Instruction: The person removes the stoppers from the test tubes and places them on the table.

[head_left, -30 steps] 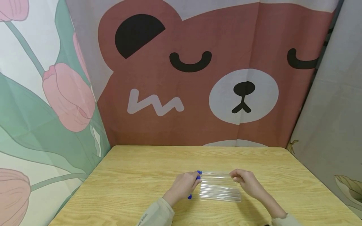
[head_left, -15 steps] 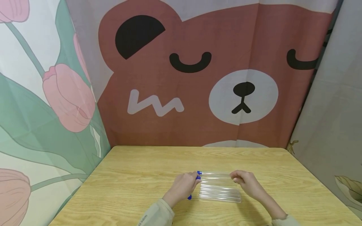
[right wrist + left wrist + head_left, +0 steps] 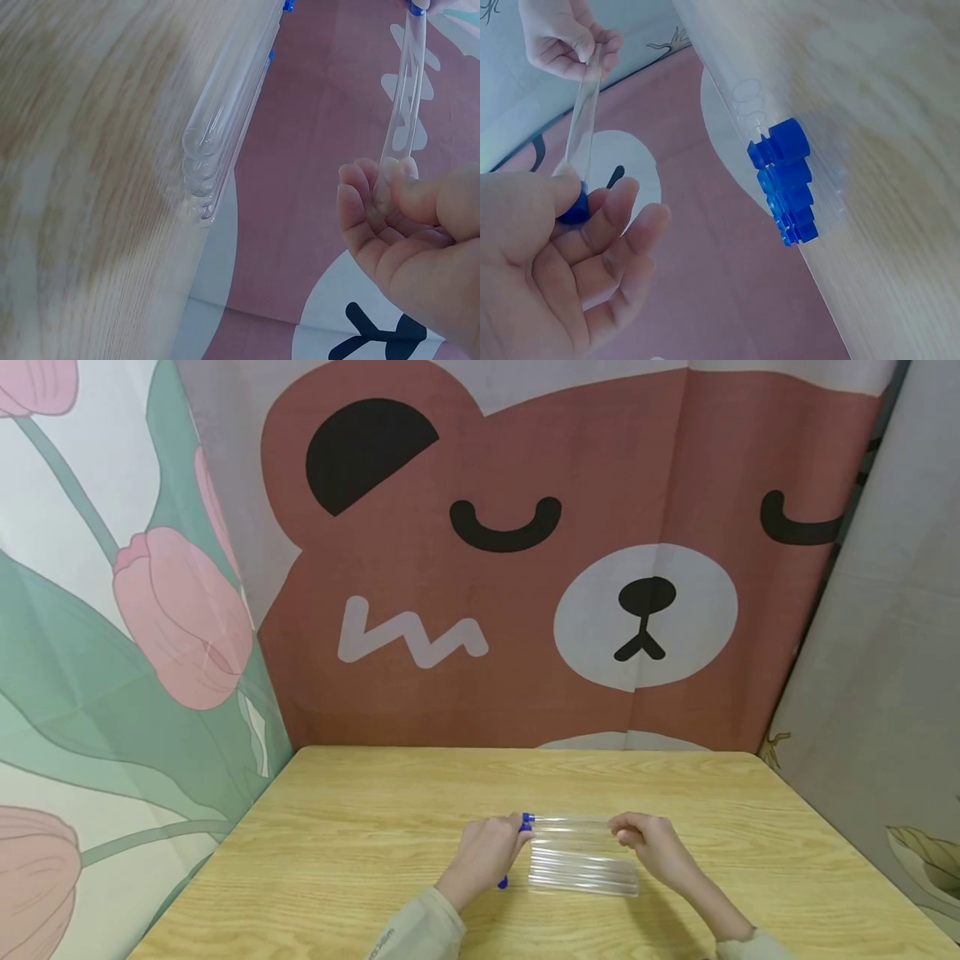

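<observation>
Above the table I hold a clear test tube [image 3: 583, 127] with a blue stopper. My left hand [image 3: 483, 856] pinches the tube at its blue stopper [image 3: 574, 210] between thumb and index finger, its other fingers loosely bent. At the tube's opposite end, my right hand [image 3: 656, 847] pinches the clear glass-like wall, as the right wrist view also shows. Below, several more clear test tubes [image 3: 583, 872] lie side by side on the tabletop. Their blue stoppers [image 3: 791, 146] line up toward my left hand, which partly covers them in the head view.
The wood-grain table [image 3: 360, 810] stretches out around the tubes. Behind it hangs a cloth with a large brown bear [image 3: 510, 593]. A tulip-patterned cloth [image 3: 180, 618] borders the left side, and a grey cloth [image 3: 870, 693] the right.
Both hands keep nearly the same places and grips. In the head view the held stopper has shifted very slightly away from me. The tubes on the table have not moved.
</observation>
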Available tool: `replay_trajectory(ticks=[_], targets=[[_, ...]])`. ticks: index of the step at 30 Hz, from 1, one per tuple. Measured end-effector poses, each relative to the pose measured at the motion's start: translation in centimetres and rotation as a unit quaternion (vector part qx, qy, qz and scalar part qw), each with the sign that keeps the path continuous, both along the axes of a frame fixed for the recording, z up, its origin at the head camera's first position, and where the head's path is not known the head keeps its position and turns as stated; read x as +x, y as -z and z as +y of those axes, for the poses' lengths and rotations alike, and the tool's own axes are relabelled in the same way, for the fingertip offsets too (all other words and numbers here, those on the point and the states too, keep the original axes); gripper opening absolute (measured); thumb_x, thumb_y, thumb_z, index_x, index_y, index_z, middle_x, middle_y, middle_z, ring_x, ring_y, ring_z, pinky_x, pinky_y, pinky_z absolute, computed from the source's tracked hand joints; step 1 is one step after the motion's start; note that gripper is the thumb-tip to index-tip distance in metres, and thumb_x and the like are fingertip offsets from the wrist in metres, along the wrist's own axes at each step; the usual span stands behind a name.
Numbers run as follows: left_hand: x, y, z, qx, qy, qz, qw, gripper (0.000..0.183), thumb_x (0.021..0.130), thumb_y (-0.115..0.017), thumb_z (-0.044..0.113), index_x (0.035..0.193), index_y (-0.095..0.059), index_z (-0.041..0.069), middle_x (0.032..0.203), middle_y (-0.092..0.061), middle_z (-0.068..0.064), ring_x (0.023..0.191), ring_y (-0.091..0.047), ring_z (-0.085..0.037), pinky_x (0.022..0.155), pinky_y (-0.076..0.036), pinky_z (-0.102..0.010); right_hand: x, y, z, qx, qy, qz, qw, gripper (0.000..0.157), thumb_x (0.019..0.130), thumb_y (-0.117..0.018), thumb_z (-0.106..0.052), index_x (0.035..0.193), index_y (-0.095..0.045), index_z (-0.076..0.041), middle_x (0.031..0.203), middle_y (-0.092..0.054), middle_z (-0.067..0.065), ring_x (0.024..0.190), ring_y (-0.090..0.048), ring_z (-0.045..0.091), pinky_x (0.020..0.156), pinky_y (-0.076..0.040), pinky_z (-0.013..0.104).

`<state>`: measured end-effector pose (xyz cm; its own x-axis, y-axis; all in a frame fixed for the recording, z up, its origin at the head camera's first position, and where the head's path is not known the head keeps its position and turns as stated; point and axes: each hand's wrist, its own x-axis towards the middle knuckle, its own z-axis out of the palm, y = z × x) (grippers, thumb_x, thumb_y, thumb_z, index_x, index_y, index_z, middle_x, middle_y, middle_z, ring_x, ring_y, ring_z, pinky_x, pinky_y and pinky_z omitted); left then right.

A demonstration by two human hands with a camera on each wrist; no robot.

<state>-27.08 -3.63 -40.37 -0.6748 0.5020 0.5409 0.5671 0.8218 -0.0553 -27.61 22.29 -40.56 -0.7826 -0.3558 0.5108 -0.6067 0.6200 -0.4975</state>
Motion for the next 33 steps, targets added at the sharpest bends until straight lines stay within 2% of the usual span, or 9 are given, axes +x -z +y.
replay_trajectory(ticks=[8,13,20,27,31,33], targets=[[0.06,0.20,0.12,0.014,-0.014,0.017,0.9997,0.034,0.091,-0.046,0.035,0.064,-0.043,0.015,0.047,-0.031,0.010,0.037,-0.026,0.000,0.034,-0.019,-0.011,0.21,-0.31,-0.14,-0.006,0.006,-0.027,1.000,0.011,0.078,-0.059,0.011,0.088,-0.062,0.007,0.078,-0.064,0.013,0.066,-0.062,0.023,0.058,-0.050,0.023],[-0.02,0.07,0.04,0.013,-0.016,0.011,0.9997,0.033,0.090,-0.047,0.036,0.065,-0.046,0.014,0.047,-0.035,0.010,0.038,-0.030,0.000,0.034,-0.022,-0.012,0.16,-0.26,-0.20,0.001,0.003,-0.021,1.000,0.012,0.077,-0.059,0.012,0.088,-0.062,0.008,0.078,-0.064,0.015,0.066,-0.062,0.020,0.058,-0.049,0.021],[-0.12,-0.32,-0.31,-0.002,0.010,-0.033,0.9994,0.030,0.089,-0.047,0.033,0.070,-0.055,0.011,0.050,-0.039,0.008,0.040,-0.033,-0.001,0.037,-0.028,-0.011,0.00,-0.24,0.00,0.007,-0.029,-0.012,0.999,0.013,0.076,-0.058,0.013,0.089,-0.060,0.012,0.080,-0.063,0.018,0.069,-0.062,0.028,0.059,-0.050,0.023],[-0.38,-0.14,-0.54,-0.011,0.018,-0.050,0.9985,0.022,0.089,-0.053,0.025,0.072,-0.056,0.011,0.058,-0.052,0.005,0.048,-0.045,-0.004,0.039,-0.032,-0.014,-0.16,-0.28,0.19,0.022,-0.056,-0.025,0.998,0.013,0.079,-0.056,0.011,0.092,-0.059,0.012,0.083,-0.063,0.021,0.072,-0.062,0.030,0.062,-0.051,0.026],[-0.35,-0.12,-0.70,-0.022,0.029,-0.069,0.9970,0.014,0.088,-0.057,0.020,0.077,-0.059,0.012,0.061,-0.052,0.007,0.048,-0.041,-0.002,0.039,-0.030,-0.012,-0.17,-0.33,0.32,0.029,-0.054,-0.021,0.998,0.013,0.079,-0.057,0.011,0.091,-0.060,0.011,0.083,-0.063,0.020,0.073,-0.062,0.031,0.062,-0.051,0.027],[-0.30,-0.14,-0.77,-0.027,0.029,-0.072,0.9966,0.016,0.088,-0.057,0.021,0.073,-0.056,0.014,0.059,-0.048,0.008,0.046,-0.038,-0.002,0.039,-0.030,-0.013,-0.22,-0.35,0.35,0.030,-0.052,-0.020,0.998,0.013,0.079,-0.057,0.011,0.092,-0.060,0.011,0.083,-0.063,0.020,0.072,-0.062,0.031,0.061,-0.051,0.027]])
